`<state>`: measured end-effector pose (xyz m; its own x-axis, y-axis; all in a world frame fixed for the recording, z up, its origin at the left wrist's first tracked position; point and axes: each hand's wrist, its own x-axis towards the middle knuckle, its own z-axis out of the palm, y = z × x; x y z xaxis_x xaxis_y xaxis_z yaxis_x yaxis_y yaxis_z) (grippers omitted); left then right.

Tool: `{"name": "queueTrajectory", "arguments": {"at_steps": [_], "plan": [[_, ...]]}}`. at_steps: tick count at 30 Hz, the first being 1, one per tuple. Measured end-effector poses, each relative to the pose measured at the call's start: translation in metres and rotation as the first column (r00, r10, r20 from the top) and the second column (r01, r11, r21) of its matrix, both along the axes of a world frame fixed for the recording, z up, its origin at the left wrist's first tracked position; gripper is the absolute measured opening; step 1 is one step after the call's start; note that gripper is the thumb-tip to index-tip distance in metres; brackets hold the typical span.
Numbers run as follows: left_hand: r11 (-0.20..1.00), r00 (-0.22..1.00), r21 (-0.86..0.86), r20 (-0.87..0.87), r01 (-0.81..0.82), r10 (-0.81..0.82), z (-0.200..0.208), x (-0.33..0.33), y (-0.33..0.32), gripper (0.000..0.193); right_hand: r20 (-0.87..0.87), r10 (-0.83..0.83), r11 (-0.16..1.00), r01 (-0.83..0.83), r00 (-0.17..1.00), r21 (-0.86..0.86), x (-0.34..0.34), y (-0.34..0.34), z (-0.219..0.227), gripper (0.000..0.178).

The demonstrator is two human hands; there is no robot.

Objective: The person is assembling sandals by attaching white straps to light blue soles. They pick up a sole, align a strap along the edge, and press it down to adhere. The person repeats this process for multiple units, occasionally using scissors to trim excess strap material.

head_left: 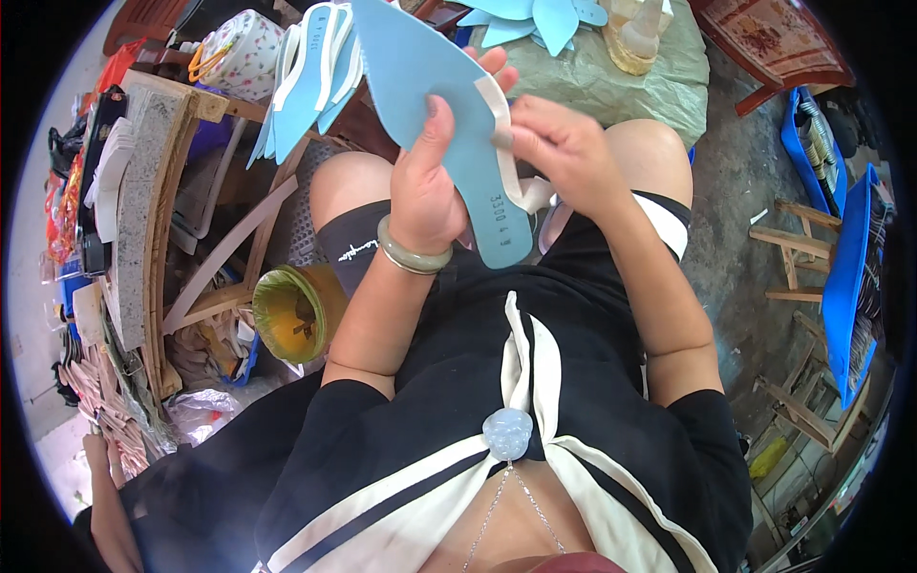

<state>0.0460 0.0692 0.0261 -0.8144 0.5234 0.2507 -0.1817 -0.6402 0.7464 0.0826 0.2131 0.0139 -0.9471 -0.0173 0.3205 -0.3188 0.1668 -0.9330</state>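
Across L hand (427, 196), thumb-clamped: blue insole (413, 81) w/ white strip (507, 170) in R hand (565, 153) pinch

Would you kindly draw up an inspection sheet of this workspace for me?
Surface: green-covered top ahead, bearing loose blue pieces and a clear container with yellowish contents.
Job's things: blue sole-shaped piece in hand, white strip along one edge; a bunch of white-edged blue pieces at upper left.
Clutter: mixed items on and around the grey-topped bench at left.
Hands: left hand holds the sole-shaped piece, thumb across its face; right hand pinches at the strip.
Cables: cannot tell; the lower right edge is too unclear.
Surroundings: yellow-green bin at left, blue tray at right, another person's arm at lower left.
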Motion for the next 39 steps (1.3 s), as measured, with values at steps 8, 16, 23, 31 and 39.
{"name": "queueTrajectory", "arguments": {"at_steps": [8,16,23,31,39], "plan": [[0.994,0.993,-0.077,0.095,0.083,-0.075,-0.004,-0.003,-0.007,0.051,0.253,0.255,0.966,-0.235,0.933,-0.108,-0.015,0.016,0.018,0.022],[0.885,0.769,-0.193,-0.592,-0.424,0.239,-0.012,-0.003,-0.011,0.034,-0.2,0.172,0.961,-0.12,0.965,0.249,-0.006,0.017,0.016,0.009],[0.729,-0.239,0.219,-0.968,-0.648,0.078,0.0,-0.003,-0.037,0.029,-0.421,-0.015,0.974,0.107,0.907,0.197,0.024,0.014,0.016,0.026],[0.822,-0.32,0.174,-0.947,-0.542,-0.011,0.016,-0.003,-0.045,0.039,-0.628,0.064,0.883,0.25,0.776,0.398,0.051,0.013,0.039,0.025],[0.809,-0.34,0.308,-0.929,-0.501,0.144,0.014,0.008,-0.036,0.033,-0.553,0.113,0.906,0.143,0.826,0.399,0.057,0.02,0.046,0.038]]}}
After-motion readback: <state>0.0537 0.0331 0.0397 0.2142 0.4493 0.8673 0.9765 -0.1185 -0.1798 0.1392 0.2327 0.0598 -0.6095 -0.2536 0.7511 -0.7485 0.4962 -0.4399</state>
